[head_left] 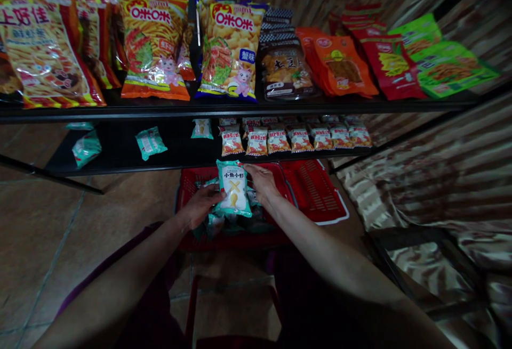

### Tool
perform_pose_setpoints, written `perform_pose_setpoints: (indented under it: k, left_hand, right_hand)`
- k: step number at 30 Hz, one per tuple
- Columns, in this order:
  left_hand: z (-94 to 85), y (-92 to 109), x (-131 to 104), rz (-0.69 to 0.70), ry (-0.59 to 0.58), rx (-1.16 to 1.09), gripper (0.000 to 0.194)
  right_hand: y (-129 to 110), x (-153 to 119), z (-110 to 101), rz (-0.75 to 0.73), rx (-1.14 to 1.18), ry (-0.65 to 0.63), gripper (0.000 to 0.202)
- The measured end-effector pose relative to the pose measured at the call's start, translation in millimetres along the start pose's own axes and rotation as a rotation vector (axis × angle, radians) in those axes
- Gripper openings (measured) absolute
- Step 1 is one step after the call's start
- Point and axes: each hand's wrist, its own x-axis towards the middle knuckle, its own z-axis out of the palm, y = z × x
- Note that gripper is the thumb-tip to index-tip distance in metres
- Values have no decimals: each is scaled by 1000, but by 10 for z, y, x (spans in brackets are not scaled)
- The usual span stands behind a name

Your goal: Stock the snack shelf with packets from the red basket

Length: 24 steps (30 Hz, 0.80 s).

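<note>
Between my two hands is a small teal and white snack bag (234,189), its printed front facing me. My left hand (204,204) grips its left edge, and my right hand (261,181) pinches it near the upper right corner. Just below the bag stands a red plastic basket (188,240) holding several similar teal bags (216,224), partly hidden by my hands. On the lower black shelf (180,149) beyond lie a few loose teal bags, one of them a tilted bag (150,143) left of centre.
Rows of small white and orange snack bags (279,138) stand on the lower shelf's right half. Larger snack bags (155,45) line the upper shelf (240,108) above my hands. The basket's red neighbour (316,189) lies to the right, near wavy patterned fabric (404,178).
</note>
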Motion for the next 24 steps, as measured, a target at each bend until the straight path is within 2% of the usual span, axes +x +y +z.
perform_pose_setpoints:
  k: [5,11,19,21,24]
  left_hand:
    - [38,32,-39,-24,-22,34,49]
    - [27,-22,-8,16,-10,21,53]
    - [2,-52,38,76,38,-15,49]
    - [10,-48,32,83,45,-19,47]
    - [11,-33,25,76,64,-44,41]
  right_hand:
    - [-16,-2,12,-26,2,15,20]
    - [-26,-10,16,-12,4,20,20]
    - [-95,-9,19,23,32,38,11]
    - [-103,-11,22,53,17,23,11]
    - [-104,-38,30,101,-29,-65,18]
